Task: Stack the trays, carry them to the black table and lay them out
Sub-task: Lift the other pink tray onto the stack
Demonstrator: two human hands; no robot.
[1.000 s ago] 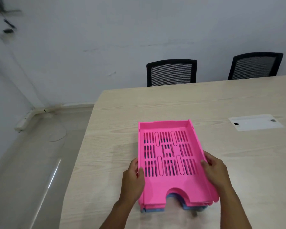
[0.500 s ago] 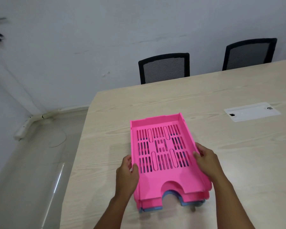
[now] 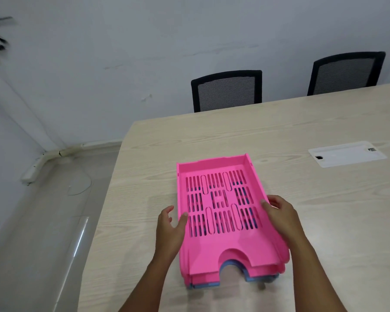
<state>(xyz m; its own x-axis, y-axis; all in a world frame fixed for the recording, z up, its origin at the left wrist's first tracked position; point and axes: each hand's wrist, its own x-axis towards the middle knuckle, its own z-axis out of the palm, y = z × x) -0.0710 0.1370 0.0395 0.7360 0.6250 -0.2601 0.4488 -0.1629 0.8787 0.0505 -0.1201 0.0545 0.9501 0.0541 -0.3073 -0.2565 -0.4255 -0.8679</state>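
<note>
Head camera: the left hand (image 3: 170, 230) has loosened to an open palm beside the stacked pink and blue trays (image 3: 223, 212) on the desk (image 3: 324, 221); the right hand (image 3: 279, 212) grips the opposite edge, the lift apparently imminent.

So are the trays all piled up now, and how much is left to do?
The piling looks done: the pink trays sit nested on blue trays, on the light wooden table. Right now the left hand and right hand are at the stack's two sides, the right one on the rim, likely about to lift. Carrying to the black table, not in view, and laying them out remain.
</note>
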